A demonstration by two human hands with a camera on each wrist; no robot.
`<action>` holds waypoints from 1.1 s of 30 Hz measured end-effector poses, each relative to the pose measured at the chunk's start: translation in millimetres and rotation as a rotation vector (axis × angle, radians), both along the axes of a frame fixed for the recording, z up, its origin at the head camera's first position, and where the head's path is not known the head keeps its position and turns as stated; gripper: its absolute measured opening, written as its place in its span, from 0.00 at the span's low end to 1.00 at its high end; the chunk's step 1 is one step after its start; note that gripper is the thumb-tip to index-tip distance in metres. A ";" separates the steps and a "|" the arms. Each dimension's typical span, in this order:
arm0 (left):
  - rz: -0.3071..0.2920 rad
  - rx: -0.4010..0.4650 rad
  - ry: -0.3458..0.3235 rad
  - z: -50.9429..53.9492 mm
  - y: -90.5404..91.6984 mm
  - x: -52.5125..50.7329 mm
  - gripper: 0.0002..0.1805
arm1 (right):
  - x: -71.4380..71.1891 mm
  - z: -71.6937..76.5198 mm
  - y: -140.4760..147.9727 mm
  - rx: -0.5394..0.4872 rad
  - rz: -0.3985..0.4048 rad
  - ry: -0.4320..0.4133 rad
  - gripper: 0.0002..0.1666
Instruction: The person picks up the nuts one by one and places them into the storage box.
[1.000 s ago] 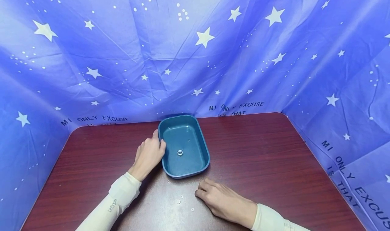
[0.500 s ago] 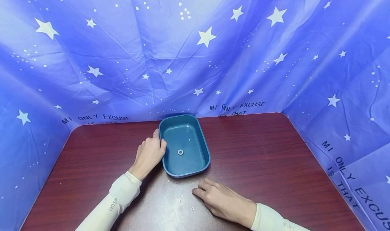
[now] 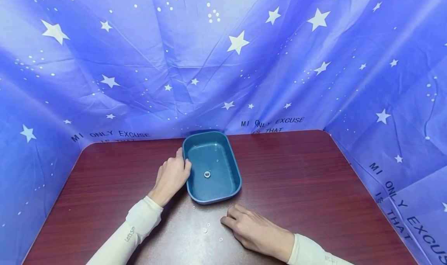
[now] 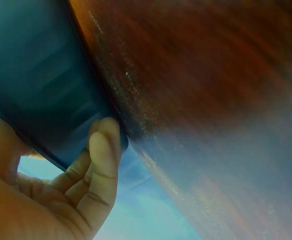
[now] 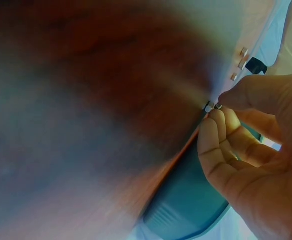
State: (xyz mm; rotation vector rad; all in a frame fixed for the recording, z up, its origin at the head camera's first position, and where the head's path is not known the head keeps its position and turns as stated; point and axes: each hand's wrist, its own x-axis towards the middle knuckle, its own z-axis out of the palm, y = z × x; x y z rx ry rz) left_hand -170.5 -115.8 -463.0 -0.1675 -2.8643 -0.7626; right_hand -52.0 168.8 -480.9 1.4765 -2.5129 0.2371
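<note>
A deep teal tray (image 3: 213, 198) stands at the middle of the table's far side. My left hand (image 3: 171, 175) grips its left wall, thumb over the rim and fingers outside. Inside the tray lie a larger shiny metal nut (image 3: 207, 174) and a tiny ring-like piece (image 3: 217, 160). In front of the tray, my right hand (image 3: 256, 232) is low over the table. The right wrist view shows its thumb and fingertips pinching a small metal nut (image 5: 218, 106). Another nut (image 5: 209, 107) lies just past the fingertips. Several small nuts (image 3: 205, 230) are scattered left of that hand.
The dark red wooden table (image 3: 297, 172) has rounded far corners. A blue star-printed cloth (image 3: 195, 55) hangs behind it and along both sides. A tiny pale speck (image 3: 69, 209) lies on the table at the left.
My right thumb and fingertips have shifted slightly left, while the hand stays in place. The left hand and the tray hold still. The head view has drifted a little.
</note>
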 end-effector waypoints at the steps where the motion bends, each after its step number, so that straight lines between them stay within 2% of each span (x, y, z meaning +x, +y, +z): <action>1: -0.001 0.000 0.001 0.2 0.0 -0.1 0.23 | 0.1 0.1 -0.1 0.001 0.001 0.000 0.11; 17: -0.007 0.002 0.007 1.7 -1.1 -0.8 0.24 | 1.4 11.9 -1.6 -0.015 0.014 0.009 0.14; 33: 0.002 0.005 -0.007 0.5 0.0 -0.2 0.27 | -2.0 23.7 -3.4 -0.041 0.030 0.014 0.12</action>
